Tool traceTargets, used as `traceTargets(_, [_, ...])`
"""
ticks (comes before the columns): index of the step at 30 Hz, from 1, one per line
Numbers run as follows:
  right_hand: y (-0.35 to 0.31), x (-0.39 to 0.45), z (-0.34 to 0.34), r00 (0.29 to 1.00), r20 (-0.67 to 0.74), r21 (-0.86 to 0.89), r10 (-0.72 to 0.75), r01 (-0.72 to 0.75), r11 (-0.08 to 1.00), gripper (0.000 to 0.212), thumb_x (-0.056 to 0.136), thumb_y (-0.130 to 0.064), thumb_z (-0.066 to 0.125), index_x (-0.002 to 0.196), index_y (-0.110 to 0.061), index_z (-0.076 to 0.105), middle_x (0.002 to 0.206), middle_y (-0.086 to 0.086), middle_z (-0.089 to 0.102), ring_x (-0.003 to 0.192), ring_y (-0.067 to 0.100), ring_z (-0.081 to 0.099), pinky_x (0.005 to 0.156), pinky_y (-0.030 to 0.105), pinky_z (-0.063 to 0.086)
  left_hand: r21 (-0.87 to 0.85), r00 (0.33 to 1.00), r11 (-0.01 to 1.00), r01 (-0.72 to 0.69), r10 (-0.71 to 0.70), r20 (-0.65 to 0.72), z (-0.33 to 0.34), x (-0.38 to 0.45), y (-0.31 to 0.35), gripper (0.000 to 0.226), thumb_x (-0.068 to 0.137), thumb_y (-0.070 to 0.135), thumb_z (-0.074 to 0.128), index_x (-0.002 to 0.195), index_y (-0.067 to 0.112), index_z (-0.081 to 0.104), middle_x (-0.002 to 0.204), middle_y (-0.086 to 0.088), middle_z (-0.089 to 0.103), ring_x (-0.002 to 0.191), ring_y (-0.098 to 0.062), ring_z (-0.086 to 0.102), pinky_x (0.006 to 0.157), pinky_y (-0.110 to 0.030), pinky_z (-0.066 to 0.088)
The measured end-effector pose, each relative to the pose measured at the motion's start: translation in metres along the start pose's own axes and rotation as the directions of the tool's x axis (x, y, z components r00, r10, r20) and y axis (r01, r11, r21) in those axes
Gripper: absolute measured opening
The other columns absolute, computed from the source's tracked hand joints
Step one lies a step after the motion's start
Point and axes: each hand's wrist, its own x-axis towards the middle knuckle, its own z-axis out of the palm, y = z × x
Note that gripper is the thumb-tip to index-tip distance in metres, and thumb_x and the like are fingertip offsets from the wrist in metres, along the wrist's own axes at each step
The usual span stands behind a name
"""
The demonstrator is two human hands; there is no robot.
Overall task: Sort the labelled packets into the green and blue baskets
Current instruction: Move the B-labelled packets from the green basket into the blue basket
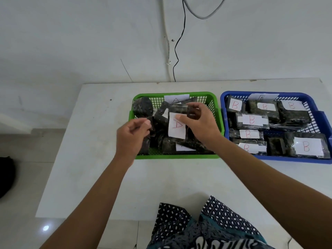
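Patterned cloth (206,229) of my clothing is filling the bottom centre of the frame, and both my bare forearms are reaching up from there over the white table (86,159). My right hand (199,124) is hovering over the green basket (218,123) in the middle of the frame, its thumb and fingers pinching a dark packet (177,121) by its upper right part; the packet is hanging upright above the basket's contents, showing a white label (177,127) with a red letter A. My left hand (132,134) is sitting just left of that packet, over the basket's left rim, fingers curled loosely inward; I cannot tell whether its fingertips are touching anything. Below and behind the held packet, other dark packets are lying piled in the green basket, and a white A card is showing at its far wall. Just beside it, at the right of the frame, the blue basket (321,121) is holding dark packets with red B labels, lying mostly flat. A black cable (177,51) is hanging down the wall in the upper centre.
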Motion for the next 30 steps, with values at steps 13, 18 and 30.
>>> traceTargets(13, [0.020,-0.008,0.056,0.827,0.559,-0.778,-0.055,0.546,0.310,0.048,0.095,-0.036,0.049,0.142,-0.023,0.054,0.142,-0.004,0.057,0.133,0.019,0.047,0.108,0.041,0.032,0.506,0.991,0.861,0.056,0.015,-0.134,-0.030,0.023,-0.041,0.032,0.101,0.024,0.052,0.129,0.018,0.066,0.114,-0.004,0.074,0.101,-0.020,0.068,0.083,-0.034,0.051])
traceTargets(18, [0.004,-0.013,0.099,0.929,0.274,-0.751,-0.249,0.368,0.548,0.044,0.089,-0.056,0.055,0.116,-0.023,0.066,0.103,-0.001,0.071,0.094,0.026,0.067,0.083,0.040,0.054,0.427,0.992,0.901,0.073,-0.020,-0.128,-0.043,0.032,-0.052,0.032,0.098,0.024,0.056,0.126,0.028,0.070,0.096,0.009,0.077,0.080,-0.001,0.069,0.064,-0.013,0.050])
traceTargets(30, [0.012,0.016,0.097,0.943,0.279,-0.453,0.179,-0.035,0.891,0.024,0.086,-0.030,0.071,0.109,-0.025,0.074,0.094,-0.012,0.072,0.088,0.011,0.069,0.071,0.023,0.055,0.255,0.988,0.958,0.135,-0.109,-0.114,-0.051,0.041,-0.063,0.032,0.094,0.026,0.067,0.125,0.026,0.069,0.113,0.010,0.074,0.088,0.011,0.067,0.082,-0.021,0.056])
